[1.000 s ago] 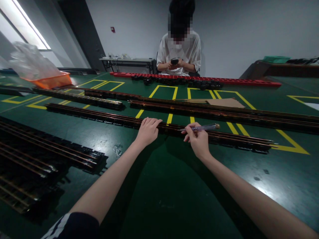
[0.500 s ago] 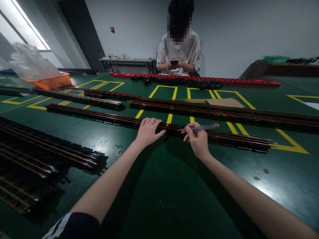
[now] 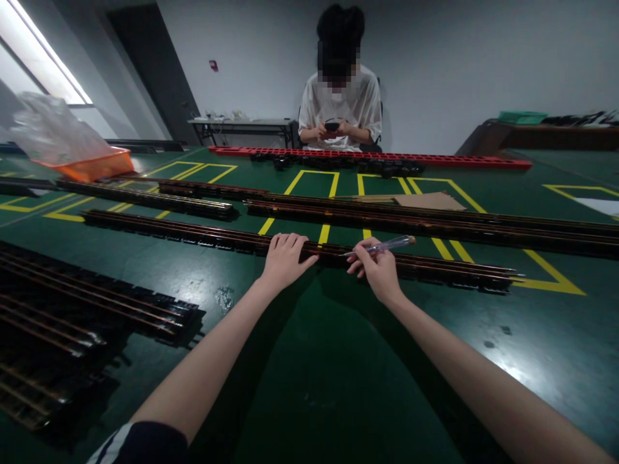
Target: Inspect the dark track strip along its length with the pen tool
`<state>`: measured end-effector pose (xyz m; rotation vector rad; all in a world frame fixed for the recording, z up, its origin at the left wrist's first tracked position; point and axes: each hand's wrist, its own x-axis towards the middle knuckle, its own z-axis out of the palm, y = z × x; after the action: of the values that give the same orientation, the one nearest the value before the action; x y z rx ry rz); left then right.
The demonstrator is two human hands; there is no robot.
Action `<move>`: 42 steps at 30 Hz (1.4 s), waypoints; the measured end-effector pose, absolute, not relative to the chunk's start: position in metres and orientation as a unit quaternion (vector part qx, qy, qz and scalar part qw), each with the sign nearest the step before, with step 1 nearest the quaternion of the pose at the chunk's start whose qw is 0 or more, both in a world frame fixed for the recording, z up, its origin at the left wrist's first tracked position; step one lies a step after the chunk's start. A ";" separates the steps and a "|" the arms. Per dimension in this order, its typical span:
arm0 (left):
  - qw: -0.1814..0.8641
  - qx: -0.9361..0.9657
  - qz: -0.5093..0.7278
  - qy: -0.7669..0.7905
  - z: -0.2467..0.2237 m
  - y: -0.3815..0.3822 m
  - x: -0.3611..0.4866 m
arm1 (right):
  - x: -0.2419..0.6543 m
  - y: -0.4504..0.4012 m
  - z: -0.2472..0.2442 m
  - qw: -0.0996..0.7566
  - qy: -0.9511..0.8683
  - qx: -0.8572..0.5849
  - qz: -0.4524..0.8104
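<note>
A long dark strip with copper-coloured rods [image 3: 193,233] lies across the green table in front of me. My left hand [image 3: 286,259] rests on its middle, fingers laid over the top and the thumb stretched out to the right. Just to the right, my right hand [image 3: 380,269] is closed around a screwdriver [image 3: 393,244] with a clear handle. The tool slants, its handle end up to the right and its thin metal shaft pointing left at the strip. Whether the tip touches the strip I cannot tell.
More rodded strips lie behind [image 3: 435,227] and at the near left [image 3: 140,298]. Cardboard [image 3: 430,201] sits beyond them. An orange basket [image 3: 97,169] holds clear plastic bags. Across the table, a person [image 3: 341,103] holds a dark object behind a red rail [image 3: 464,161].
The whole view has shifted slightly, with things sitting a little further left and lower. Both hands keep nearly the same place on the strip, and the screwdriver stays in my right hand.
</note>
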<state>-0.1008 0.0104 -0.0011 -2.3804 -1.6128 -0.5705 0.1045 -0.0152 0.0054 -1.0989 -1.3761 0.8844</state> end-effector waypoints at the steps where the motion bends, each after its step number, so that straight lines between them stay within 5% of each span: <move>1: 0.103 -0.805 -0.195 -0.550 -0.001 0.010 -0.100 | 0.105 -0.015 0.006 0.550 -0.588 -0.463 0.372; 31: 0.138 -0.782 -0.240 -0.558 -0.003 0.007 -0.076 | 0.133 -0.020 0.011 0.457 -0.694 -0.454 0.321; 42: 0.129 -0.810 -0.224 -0.527 -0.003 0.008 -0.063 | 0.131 -0.019 0.011 0.511 -0.624 -0.472 0.355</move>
<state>-0.0627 0.0077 -0.0028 -2.3551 -1.5319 -0.6500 0.1310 -0.0193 0.0107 -1.1373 -1.5030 0.8545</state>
